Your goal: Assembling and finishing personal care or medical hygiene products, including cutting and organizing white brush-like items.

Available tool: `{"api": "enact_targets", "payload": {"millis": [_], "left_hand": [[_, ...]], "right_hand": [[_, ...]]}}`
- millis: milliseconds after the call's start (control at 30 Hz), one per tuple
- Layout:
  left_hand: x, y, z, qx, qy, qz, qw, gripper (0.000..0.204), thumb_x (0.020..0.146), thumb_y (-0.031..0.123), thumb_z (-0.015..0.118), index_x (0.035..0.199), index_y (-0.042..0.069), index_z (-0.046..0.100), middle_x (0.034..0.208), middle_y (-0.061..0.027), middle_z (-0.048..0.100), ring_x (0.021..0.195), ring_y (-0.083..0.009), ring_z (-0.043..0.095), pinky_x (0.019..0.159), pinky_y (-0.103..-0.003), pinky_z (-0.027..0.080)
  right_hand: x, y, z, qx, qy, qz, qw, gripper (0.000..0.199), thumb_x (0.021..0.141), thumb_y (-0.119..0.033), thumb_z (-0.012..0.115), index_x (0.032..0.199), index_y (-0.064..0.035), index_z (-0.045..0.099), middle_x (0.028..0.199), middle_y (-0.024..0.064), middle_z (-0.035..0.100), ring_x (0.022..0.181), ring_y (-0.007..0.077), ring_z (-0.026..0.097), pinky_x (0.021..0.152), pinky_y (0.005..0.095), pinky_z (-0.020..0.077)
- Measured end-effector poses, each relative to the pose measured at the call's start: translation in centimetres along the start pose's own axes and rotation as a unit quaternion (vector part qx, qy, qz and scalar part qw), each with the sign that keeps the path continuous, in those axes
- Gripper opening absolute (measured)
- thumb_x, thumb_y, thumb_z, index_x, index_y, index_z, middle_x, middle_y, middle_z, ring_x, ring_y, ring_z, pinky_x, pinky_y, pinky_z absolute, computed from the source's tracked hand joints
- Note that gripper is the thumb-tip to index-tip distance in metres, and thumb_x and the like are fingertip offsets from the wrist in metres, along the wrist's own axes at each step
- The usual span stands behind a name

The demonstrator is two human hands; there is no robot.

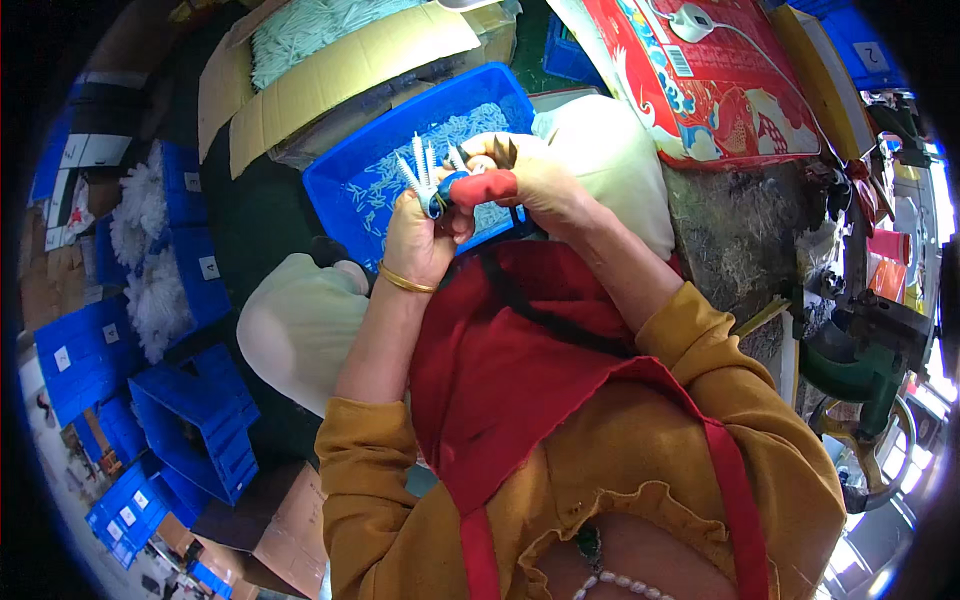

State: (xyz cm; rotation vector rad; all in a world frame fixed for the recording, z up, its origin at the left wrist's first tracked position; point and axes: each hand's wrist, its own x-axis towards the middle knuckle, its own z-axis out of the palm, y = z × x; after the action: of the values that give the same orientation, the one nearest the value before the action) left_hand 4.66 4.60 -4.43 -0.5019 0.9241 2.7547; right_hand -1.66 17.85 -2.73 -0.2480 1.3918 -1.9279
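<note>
the left hand [422, 238] tightly pinches slender white ribbed pieces [421, 162], fanned perhaps for easy picking, above the rectangular blue plastic tub [320, 190] near its closest edge; the right hand [538, 185] curls alongside, its hold unclear.

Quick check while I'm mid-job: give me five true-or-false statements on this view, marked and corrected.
1. The left hand and right hand are together over a blue bin. True.
2. A bangle is on the right wrist. False: the gold bangle is on the left.
3. The apron is green. False: the apron is red.
4. Pale ridged pieces stick up from the left hand. True.
5. The cardboard box is shut. False: the cardboard box is open.
</note>
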Motion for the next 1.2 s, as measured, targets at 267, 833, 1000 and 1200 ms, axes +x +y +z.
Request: {"api": "enact_targets", "payload": {"millis": [267, 833, 1000, 1200], "left_hand": [[0.1, -1.1, 0.0, 0.003, 0.003, -0.003, 1.000, 0.014, 0.078, 0.013, 0.041, 0.083, 0.004, 0.050, 0.059, -0.0062, 0.048, 0.044, -0.0102, 0.041, 0.038, -0.021, 0.030], [0.8, 0.0, 0.9, 0.118, 0.023, 0.038, 0.992, 0.014, 0.081, 0.009, 0.039, 0.081, 0.001, 0.050, 0.057, -0.0037, 0.048, 0.038, -0.0052, 0.035, 0.035, -0.018, 0.027], [0.2, 0.7, 0.2, 0.156, -0.012, -0.021, 0.987, 0.016, 0.079, 0.004, 0.034, 0.077, 0.002, 0.049, 0.056, -0.0032, 0.046, 0.036, -0.0030, 0.029, 0.032, -0.017, 0.024], [-0.1, 0.9, 1.3, 0.200, -0.021, -0.023, 0.979, 0.018, 0.078, 0.003, 0.030, 0.074, 0.002, 0.048, 0.057, -0.0034, 0.046, 0.038, -0.0041, 0.031, 0.033, -0.018, 0.027]], "right_hand": [[0.3, 1.2, 0.7, 0.051, 0.034, 0.016, 0.998, 0.013, 0.063, -0.016, 0.067, 0.065, -0.0070, 0.057, 0.055, -0.0024, 0.051, 0.044, 0.0031, 0.039, 0.041, 0.0170, 0.0279], [2.4, 0.7, 0.3, 0.060, 0.153, -0.103, 0.981, 0.017, 0.065, -0.003, 0.065, 0.064, -0.0029, 0.048, 0.063, 0.0030, 0.053, 0.055, 0.0077, 0.049, 0.050, 0.0186, 0.0389], [1.6, -0.6, 0.5, -0.122, 0.025, -0.050, 0.991, 0.017, 0.069, -0.019, 0.062, 0.073, -0.0035, 0.056, 0.063, -0.0023, 0.047, 0.061, 0.0063, 0.043, 0.058, 0.0184, 0.0353], [0.8, -1.4, 0.7, -0.082, 0.017, -0.029, 0.996, 0.015, 0.072, -0.021, 0.058, 0.072, -0.0056, 0.056, 0.067, -0.0024, 0.051, 0.062, 0.0041, 0.043, 0.057, 0.0187, 0.0326]]}}
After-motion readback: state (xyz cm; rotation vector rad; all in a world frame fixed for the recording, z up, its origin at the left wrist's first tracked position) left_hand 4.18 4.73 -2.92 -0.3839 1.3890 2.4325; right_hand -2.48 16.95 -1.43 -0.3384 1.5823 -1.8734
